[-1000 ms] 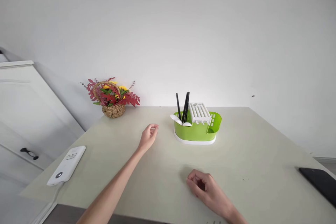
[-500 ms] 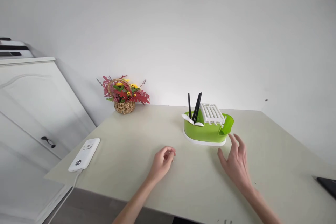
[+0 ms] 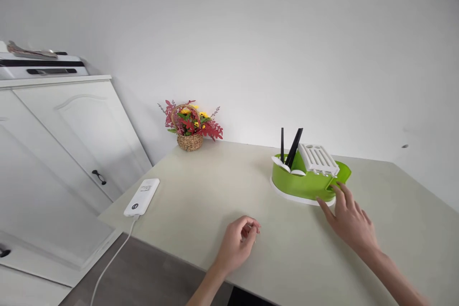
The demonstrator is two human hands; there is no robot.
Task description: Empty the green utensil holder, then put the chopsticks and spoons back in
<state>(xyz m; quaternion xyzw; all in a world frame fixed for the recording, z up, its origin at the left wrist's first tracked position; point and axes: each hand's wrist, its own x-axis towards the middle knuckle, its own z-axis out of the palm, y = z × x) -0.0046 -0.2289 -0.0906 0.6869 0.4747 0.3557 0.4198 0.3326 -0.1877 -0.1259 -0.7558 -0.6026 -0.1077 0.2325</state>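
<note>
In the head view, the right hand (image 3: 349, 220) is reaching forward with its fingers spread wide, and its fingertips (image 3: 339, 190) are touching the near right corner of the green cutlery holder (image 3: 304, 184); it is not gripping anything. The holder is standing upright on the tabletop (image 3: 201, 191), toward the far right, on a white base tray (image 3: 287, 196). It is carrying two black chopsticks (image 3: 293, 148) leaning in its left compartment, white spoons (image 3: 281, 162) resting over the left rim, and a white slotted insert (image 3: 318, 158) sitting tilted across the top. The left hand (image 3: 238, 244) is resting near the front edge of the tabletop, fingers loosely curled in a narrow, empty pose, well apart from the holder. A white power bank (image 3: 141, 197) is lying at the left edge with its cable (image 3: 107, 267) hanging toward the floor; a wicker flower basket (image 3: 190, 126) is standing at the far left by the wall, and a white cabinet (image 3: 60, 153) is standing beside the tabletop. Risk assessment: contact is at one corner only, so a push or pull from there would probably rotate the holder rather than move it straight. The chopsticks and the tilted insert appear unsecured; a sudden movement could tip them out. The base tray may be a separate part and could stay behind if the holder is lifted.
</note>
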